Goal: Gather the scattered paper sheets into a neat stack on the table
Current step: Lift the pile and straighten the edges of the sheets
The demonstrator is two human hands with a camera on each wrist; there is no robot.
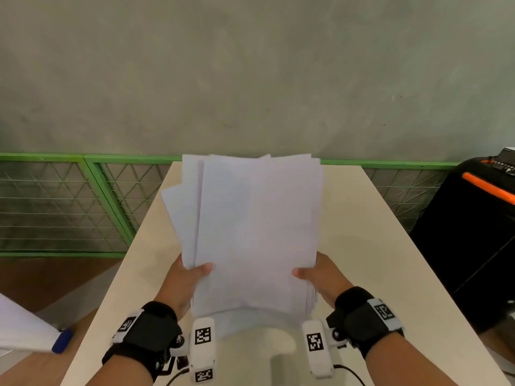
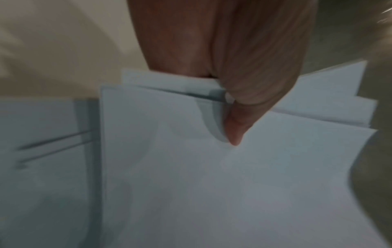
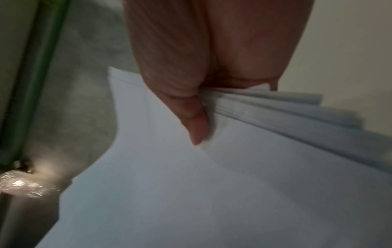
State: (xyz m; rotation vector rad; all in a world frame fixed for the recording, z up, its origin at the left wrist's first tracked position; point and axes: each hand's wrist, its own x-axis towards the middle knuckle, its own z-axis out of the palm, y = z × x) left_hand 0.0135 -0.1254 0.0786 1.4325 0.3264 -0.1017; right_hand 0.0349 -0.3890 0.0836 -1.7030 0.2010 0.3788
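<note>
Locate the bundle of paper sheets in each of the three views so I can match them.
Head: paper sheets centre, held between left hand and right hand.
Left wrist: lower centre, under the thumb.
Right wrist: lower right, under the thumb.
Shared landmark: cream table.

left hand [image 2: 222, 67] pinching paper sheets [image 2: 212, 184]

Bare workroom — concrete wall [image 1: 250, 65], green mesh fencing [image 1: 64, 204], table [image 1: 390, 246]

Dim and soft overall; motion-blurred wrist views, warm glare [image 3: 21, 182] at eight o'clock, faint shadow under paper sheets [image 1: 256, 227].
</note>
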